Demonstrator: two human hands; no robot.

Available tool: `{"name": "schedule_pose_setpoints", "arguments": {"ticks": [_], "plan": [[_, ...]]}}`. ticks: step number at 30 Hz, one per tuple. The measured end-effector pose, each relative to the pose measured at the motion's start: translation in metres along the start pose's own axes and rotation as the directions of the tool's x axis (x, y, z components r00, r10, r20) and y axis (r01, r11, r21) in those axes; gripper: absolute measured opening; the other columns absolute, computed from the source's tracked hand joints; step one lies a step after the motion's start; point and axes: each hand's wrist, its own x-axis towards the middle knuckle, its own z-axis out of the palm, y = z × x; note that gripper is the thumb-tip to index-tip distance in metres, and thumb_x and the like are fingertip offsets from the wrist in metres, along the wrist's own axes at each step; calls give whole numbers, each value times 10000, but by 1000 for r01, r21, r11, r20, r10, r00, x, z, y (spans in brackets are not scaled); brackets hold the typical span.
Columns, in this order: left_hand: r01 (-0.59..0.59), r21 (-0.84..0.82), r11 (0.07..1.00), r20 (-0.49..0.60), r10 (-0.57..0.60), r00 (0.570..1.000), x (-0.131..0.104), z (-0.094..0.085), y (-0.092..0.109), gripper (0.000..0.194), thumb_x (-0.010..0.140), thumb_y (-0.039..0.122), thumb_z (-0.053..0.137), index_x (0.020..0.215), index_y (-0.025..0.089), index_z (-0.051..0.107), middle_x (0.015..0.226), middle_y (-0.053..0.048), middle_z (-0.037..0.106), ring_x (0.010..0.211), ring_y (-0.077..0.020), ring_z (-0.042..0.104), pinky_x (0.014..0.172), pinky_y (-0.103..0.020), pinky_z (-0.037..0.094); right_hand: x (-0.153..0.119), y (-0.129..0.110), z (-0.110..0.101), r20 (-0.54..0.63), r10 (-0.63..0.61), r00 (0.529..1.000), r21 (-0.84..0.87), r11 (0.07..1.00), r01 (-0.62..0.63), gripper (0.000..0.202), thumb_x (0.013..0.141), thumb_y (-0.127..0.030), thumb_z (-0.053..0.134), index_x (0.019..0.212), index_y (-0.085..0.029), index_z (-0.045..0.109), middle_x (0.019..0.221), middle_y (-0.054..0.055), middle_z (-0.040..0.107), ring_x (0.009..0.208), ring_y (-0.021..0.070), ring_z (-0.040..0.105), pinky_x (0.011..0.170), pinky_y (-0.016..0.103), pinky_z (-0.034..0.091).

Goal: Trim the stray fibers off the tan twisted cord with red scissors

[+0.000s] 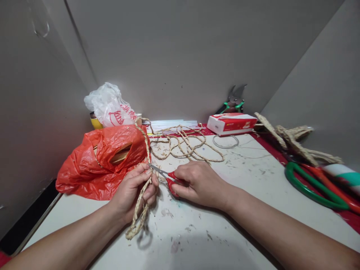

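A tan braided cord [139, 200] is pinched in my left hand [136, 189], with looped ends hanging below the fingers. My right hand [198, 183] is closed on red-handled scissors [159, 171]. The scissor blades point left and reach the cord right beside my left fingertips. From my left hand the cord also runs up past the red plastic bag [84, 161]. Behind my hands, a long thin braided rope [191, 150] lies in loose loops on the white tabletop [225, 236].
At the back left stand a white plastic bag [109, 105] and a yellow container [96, 122]. Green-handled pruners [234, 101] are behind a red-and-white box [233, 124]. A wire ring [225, 141] lies before it. Large green-handled scissors [315, 187] and braided pieces [295, 140] are at right.
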Motion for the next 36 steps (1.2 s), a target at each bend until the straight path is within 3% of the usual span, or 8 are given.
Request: {"name": "schedule_pose_setpoints", "arguments": {"ticks": [7,13,19,23,26,30,36], "plan": [[-17,-72,997,-26,15,1000,1,0,0,87,854,216,542,804,151,513,627,23,520,394,-30,338,387,-171,321,0,0,0,-38,-30,999,-7,1000,30,290,823,-299,487,567,-179,548,538,-12,531,509,102,383,559,260,248],[-113,73,991,-137,123,983,0,4,1,91,851,217,560,901,148,528,625,29,568,377,-32,365,373,-167,342,1,0,-1,-87,68,994,-9,998,-69,209,728,-303,552,560,-186,507,530,-25,502,509,101,364,545,254,230],[-147,136,980,-184,171,968,-2,7,1,129,832,242,590,906,149,540,635,20,604,380,-40,384,376,-176,355,0,-2,0,-83,36,996,-96,994,-44,203,743,-380,575,687,-187,604,620,-2,577,582,131,447,606,277,262],[-147,142,979,-194,174,966,-2,6,1,178,806,274,622,920,167,536,640,23,610,377,-44,386,378,-182,352,0,-1,1,-48,24,999,-151,988,-31,242,823,-360,529,687,-181,620,629,8,597,575,126,458,611,283,259],[-149,203,968,-227,194,954,-1,6,0,230,786,311,642,939,166,551,633,20,611,373,-45,377,371,-181,332,0,1,1,-86,11,996,-151,988,-24,277,853,-332,493,649,-183,605,597,0,586,549,118,444,603,280,256],[-116,310,944,-323,219,920,-1,5,0,273,744,353,670,907,153,584,572,19,600,369,-50,369,366,-174,292,1,1,0,-163,65,984,-119,989,-85,269,814,-335,510,598,-185,566,561,-6,562,542,118,446,594,270,261],[-71,366,928,-370,215,904,-3,7,0,324,736,337,659,987,135,620,430,59,488,354,-63,361,360,-172,268,2,-3,-1,-97,118,988,-165,977,-133,233,759,-408,560,716,-187,619,676,20,617,637,154,506,634,285,280]]}}
